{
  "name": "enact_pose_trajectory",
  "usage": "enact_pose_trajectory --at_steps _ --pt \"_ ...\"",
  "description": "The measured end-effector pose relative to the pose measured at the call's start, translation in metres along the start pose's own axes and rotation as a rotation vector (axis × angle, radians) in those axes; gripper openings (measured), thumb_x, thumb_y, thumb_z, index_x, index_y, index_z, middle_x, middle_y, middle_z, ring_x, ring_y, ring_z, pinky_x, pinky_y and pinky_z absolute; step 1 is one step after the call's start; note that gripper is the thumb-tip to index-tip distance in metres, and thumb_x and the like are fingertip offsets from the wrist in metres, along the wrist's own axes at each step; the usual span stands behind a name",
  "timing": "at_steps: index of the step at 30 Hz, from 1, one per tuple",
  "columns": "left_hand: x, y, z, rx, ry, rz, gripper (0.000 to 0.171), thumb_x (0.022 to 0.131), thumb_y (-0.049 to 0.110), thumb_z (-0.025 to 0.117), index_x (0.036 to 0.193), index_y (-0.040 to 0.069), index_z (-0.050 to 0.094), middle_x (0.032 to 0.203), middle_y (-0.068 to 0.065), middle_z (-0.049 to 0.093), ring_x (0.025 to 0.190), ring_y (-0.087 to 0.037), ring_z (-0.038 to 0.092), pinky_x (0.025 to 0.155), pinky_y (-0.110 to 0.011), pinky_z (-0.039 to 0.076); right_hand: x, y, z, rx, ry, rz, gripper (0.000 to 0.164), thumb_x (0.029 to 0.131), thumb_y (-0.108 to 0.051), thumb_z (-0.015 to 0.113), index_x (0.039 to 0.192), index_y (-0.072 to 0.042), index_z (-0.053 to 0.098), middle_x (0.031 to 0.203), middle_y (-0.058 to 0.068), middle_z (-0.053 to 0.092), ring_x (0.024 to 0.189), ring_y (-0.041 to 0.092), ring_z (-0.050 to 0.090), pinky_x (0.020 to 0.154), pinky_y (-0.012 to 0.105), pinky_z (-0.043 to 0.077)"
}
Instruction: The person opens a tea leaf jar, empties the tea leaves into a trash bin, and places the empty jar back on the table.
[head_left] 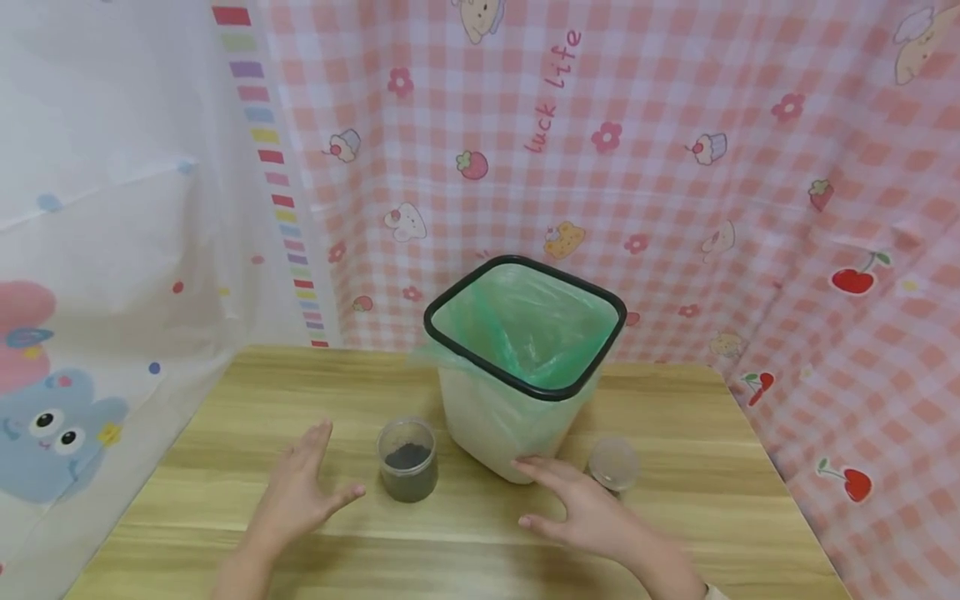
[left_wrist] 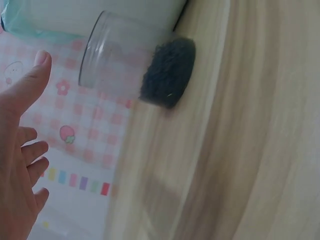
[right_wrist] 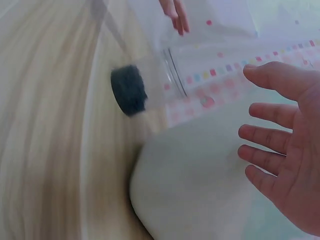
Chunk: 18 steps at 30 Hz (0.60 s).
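Note:
A clear jar [head_left: 407,461] stands upright on the table, its lower part filled with dark, crumbly material. To its left is my left hand [head_left: 296,492], fingers spread, thumb toward the jar and apart from it. In the left wrist view the same jar [left_wrist: 137,60] lies beyond the thumb. My right hand [head_left: 581,508] hovers right of the jar, in front of the white bin [head_left: 495,417], with fingers extended and nothing in them. In the right wrist view, the right palm [right_wrist: 295,155] faces the bin and jar [right_wrist: 145,82].
The bin has a black rim [head_left: 525,385] and a green plastic liner [head_left: 555,317]. A round translucent lid-like piece [head_left: 613,463] sits right of the bin, partly behind my right hand. A pink checked cloth [head_left: 480,200] hangs behind the wooden table [head_left: 360,558].

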<state>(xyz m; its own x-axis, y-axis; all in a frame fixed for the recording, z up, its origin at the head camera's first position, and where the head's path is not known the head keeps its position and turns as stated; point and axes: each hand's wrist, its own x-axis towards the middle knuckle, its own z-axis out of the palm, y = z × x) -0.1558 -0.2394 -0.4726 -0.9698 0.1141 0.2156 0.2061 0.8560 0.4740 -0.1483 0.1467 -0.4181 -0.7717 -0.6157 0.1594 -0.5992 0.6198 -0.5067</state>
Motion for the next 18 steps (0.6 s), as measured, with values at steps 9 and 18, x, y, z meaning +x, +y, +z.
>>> enact_pose_trajectory --at_steps 9,18 --pt "-0.002 0.011 0.020 -0.142 0.001 -0.073 0.111 0.068 0.050 0.077 0.145 -0.005 0.017 0.145 -0.032 0.022 0.130 -0.052 0.021 0.104 -0.065 0.016 0.035 -0.005 0.026 0.136 -0.055 -0.012 0.062 0.088 -0.048 0.059 0.141 -0.020 0.043 0.142 0.003 0.043 0.131 0.024 0.038 0.103 0.047 0.036" --pt "-0.003 0.018 0.053 -0.340 -0.096 -0.225 0.119 0.069 0.047 0.078 0.148 0.002 0.002 0.151 -0.027 0.008 0.133 -0.051 0.014 0.101 -0.066 0.020 0.073 -0.009 0.060 0.283 -0.029 0.058 0.067 0.085 -0.043 0.065 0.142 -0.018 0.040 0.147 0.008 0.035 0.133 0.028 0.034 0.103 0.050 0.034"
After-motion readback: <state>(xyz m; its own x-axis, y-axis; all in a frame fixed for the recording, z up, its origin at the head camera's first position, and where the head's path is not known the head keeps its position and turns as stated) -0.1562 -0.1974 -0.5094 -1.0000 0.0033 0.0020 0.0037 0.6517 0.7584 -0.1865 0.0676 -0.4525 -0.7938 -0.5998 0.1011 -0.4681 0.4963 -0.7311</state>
